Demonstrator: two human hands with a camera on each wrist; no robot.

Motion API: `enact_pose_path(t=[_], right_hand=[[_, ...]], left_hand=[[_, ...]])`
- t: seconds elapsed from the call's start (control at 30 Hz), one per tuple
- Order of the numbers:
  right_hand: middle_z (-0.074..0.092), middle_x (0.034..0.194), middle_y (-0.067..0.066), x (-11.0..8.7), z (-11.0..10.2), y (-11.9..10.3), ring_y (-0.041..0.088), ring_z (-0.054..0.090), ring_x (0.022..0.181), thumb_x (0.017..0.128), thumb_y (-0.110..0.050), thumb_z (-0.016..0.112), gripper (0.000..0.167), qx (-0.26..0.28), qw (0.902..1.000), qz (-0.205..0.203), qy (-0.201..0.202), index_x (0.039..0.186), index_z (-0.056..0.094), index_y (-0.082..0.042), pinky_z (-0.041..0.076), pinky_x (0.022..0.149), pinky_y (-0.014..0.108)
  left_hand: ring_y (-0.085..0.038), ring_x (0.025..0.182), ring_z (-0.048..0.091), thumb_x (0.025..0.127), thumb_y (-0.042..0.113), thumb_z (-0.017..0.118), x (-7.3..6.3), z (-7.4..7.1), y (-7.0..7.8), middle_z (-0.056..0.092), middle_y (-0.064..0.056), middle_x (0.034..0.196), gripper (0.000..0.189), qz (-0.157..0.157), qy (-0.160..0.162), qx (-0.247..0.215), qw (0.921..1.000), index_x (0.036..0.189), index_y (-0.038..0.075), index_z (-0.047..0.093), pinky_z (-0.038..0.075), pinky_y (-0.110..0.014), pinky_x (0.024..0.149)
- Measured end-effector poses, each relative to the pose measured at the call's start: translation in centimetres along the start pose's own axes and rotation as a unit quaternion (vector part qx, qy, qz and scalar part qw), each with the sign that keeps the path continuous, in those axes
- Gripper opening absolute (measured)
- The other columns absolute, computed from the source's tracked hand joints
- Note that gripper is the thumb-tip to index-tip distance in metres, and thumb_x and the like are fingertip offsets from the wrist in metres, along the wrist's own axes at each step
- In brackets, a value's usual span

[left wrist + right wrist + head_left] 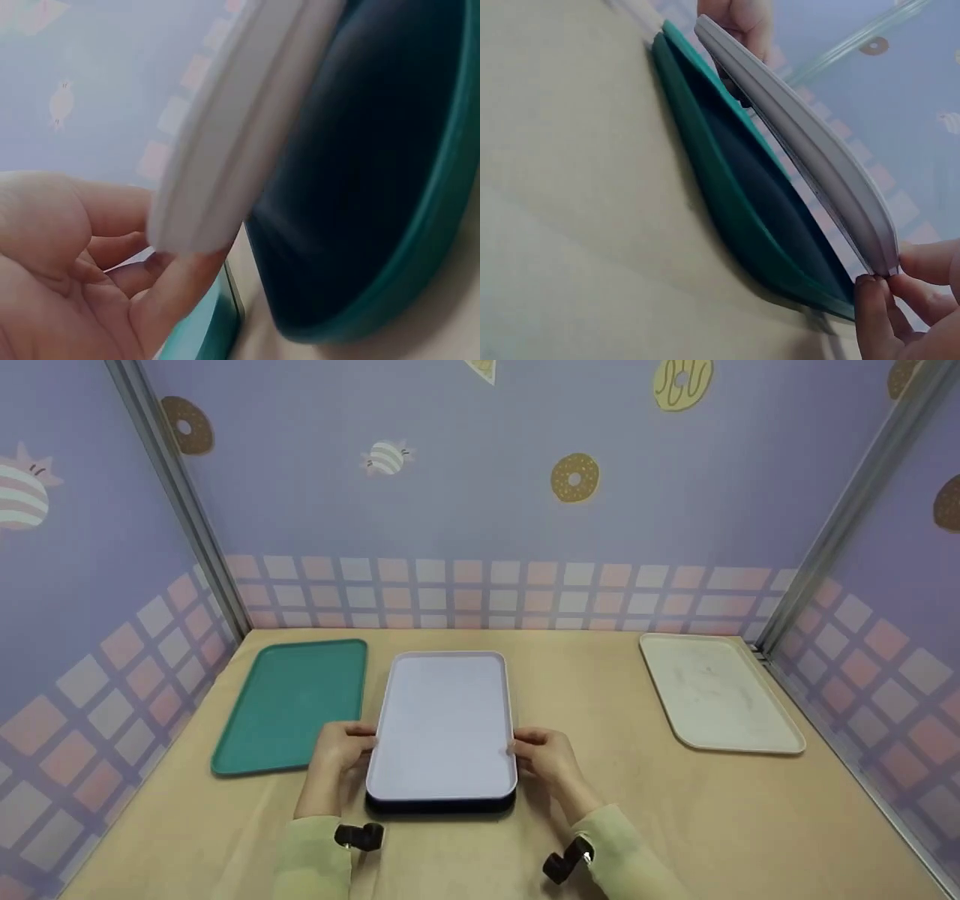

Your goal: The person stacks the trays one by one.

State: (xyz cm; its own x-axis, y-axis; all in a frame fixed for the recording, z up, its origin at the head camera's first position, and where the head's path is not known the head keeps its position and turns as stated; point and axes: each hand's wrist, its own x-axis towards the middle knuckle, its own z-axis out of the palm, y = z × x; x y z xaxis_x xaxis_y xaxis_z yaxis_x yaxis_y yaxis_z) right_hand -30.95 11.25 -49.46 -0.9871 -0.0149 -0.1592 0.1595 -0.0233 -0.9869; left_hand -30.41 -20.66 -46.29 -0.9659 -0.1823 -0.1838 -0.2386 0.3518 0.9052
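A pale lavender-white rectangular tray (446, 720) is gripped at its two long sides. My left hand (343, 746) pinches the left edge, thumb on the outer side and fingers curled beneath. At the opposite edge my right hand (549, 754) pinches with thumb and fingers. Directly underneath lies a dark tray (442, 808), mostly covered in the head view. In the wrist views that lower tray (727, 202) shows a green outer wall and a dark inside, with a gap between it and the pale tray. The pale tray's edge (225, 135) looks ridged; whether it is one tray or two nested, I cannot tell.
A green tray (300, 705) lies flat on the left of the table (585, 682), close to my left hand. A cream tray (720, 694) with dark smudges lies at the far right. Patterned walls (465, 510) enclose the table at the back and sides.
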Motion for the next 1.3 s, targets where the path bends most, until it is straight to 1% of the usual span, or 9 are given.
enact_pose_path(t=[0.1, 0.17, 0.3, 0.4, 0.53, 0.63, 0.87, 1.13, 1.3], right_hand=[[0.076, 0.09, 0.006, 0.01, 0.13, 0.18, 0.011, 0.069, 0.073, 0.091, 0.003, 0.07, 0.03, -0.018, 0.9998, -0.007, 0.005, 0.119, 0.068, 0.014, 0.059, 0.067, 0.024], [0.076, 0.09, 0.006, -0.03, 0.21, 0.25, 0.011, 0.069, 0.072, 0.09, 0.004, 0.071, 0.028, -0.035, 0.9993, -0.012, 0.008, 0.116, 0.069, 0.013, 0.059, 0.067, 0.024], [0.075, 0.088, 0.006, -0.09, 0.35, 0.41, 0.009, 0.065, 0.069, 0.088, 0.003, 0.073, 0.023, -0.082, 0.9963, -0.018, 0.017, 0.11, 0.072, 0.011, 0.057, 0.064, 0.024], [0.075, 0.089, 0.007, -0.14, 0.41, 0.44, 0.009, 0.064, 0.068, 0.087, 0.003, 0.073, 0.021, -0.112, 0.9931, -0.026, 0.024, 0.107, 0.074, 0.01, 0.056, 0.063, 0.023], [0.076, 0.088, 0.01, -0.2, 0.47, 0.46, 0.009, 0.064, 0.066, 0.085, 0.005, 0.073, 0.02, -0.131, 0.9904, -0.037, 0.026, 0.104, 0.074, 0.011, 0.054, 0.06, 0.022], [0.076, 0.086, 0.01, -0.22, 0.47, 0.5, 0.008, 0.063, 0.065, 0.084, 0.006, 0.073, 0.019, -0.146, 0.9879, -0.045, 0.022, 0.102, 0.074, 0.011, 0.053, 0.058, 0.021], [0.077, 0.087, 0.015, -0.27, 0.23, 0.48, 0.008, 0.062, 0.062, 0.084, 0.001, 0.075, 0.021, -0.217, 0.9731, -0.075, 0.019, 0.103, 0.077, 0.009, 0.05, 0.054, 0.02], [0.077, 0.085, 0.016, -0.35, 0.15, 0.59, 0.008, 0.06, 0.06, 0.084, 0.001, 0.073, 0.016, -0.26, 0.9591, -0.11, 0.017, 0.098, 0.077, 0.009, 0.051, 0.051, 0.02], [0.077, 0.085, 0.017, -0.4, 0.25, 0.65, 0.008, 0.061, 0.059, 0.084, 0.002, 0.074, 0.015, -0.269, 0.9557, -0.119, 0.019, 0.097, 0.077, 0.009, 0.052, 0.051, 0.02]], left_hand=[[-0.017, 0.084, 0.07, 0.095, -0.003, 0.064, 0.05, -0.05, -0.14, 0.071, -0.029, 0.119, 0.029, -0.006, 0.0, 0.019, 0.9998, 0.122, -0.012, 0.068, 0.06, -0.031, 0.073], [-0.02, 0.085, 0.07, 0.095, -0.001, 0.065, 0.08, -0.04, -0.24, 0.071, -0.028, 0.118, 0.028, -0.005, 0.002, 0.039, 0.9992, 0.121, -0.011, 0.068, 0.058, -0.03, 0.071], [-0.024, 0.09, 0.071, 0.094, -0.001, 0.064, 0.15, 0.08, -0.36, 0.072, -0.027, 0.116, 0.026, -0.001, 0.002, 0.071, 0.9975, 0.118, -0.01, 0.07, 0.056, -0.031, 0.071], [-0.023, 0.087, 0.071, 0.094, -0.001, 0.064, 0.27, 0.25, -0.41, 0.072, -0.027, 0.115, 0.025, 0.002, 0.004, 0.084, 0.9965, 0.116, -0.01, 0.071, 0.056, -0.031, 0.07], [-0.02, 0.082, 0.069, 0.093, 0.0, 0.064, 0.34, 0.4, -0.39, 0.073, -0.026, 0.113, 0.026, 0.007, 0.007, 0.099, 0.9951, 0.117, -0.01, 0.071, 0.056, -0.03, 0.067], [-0.02, 0.082, 0.068, 0.093, 0.0, 0.065, 0.24, 0.42, -0.34, 0.073, -0.026, 0.113, 0.027, 0.007, 0.01, 0.109, 0.994, 0.117, -0.009, 0.072, 0.056, -0.029, 0.065], [-0.026, 0.09, 0.067, 0.094, 0.003, 0.063, -0.23, 0.61, 0.0, 0.072, -0.025, 0.116, 0.026, 0.004, 0.017, 0.136, 0.9906, 0.117, -0.005, 0.073, 0.054, -0.029, 0.059], [-0.023, 0.078, 0.066, 0.091, -0.001, 0.064, -0.22, 0.88, -0.15, 0.073, -0.024, 0.109, 0.024, 0.009, 0.023, 0.151, 0.9882, 0.113, -0.007, 0.074, 0.052, -0.027, 0.055], [-0.021, 0.073, 0.065, 0.09, -0.002, 0.063, -0.24, 0.95, -0.16, 0.074, -0.024, 0.105, 0.024, 0.017, 0.028, 0.155, 0.9874, 0.111, -0.007, 0.073, 0.052, -0.026, 0.053]])
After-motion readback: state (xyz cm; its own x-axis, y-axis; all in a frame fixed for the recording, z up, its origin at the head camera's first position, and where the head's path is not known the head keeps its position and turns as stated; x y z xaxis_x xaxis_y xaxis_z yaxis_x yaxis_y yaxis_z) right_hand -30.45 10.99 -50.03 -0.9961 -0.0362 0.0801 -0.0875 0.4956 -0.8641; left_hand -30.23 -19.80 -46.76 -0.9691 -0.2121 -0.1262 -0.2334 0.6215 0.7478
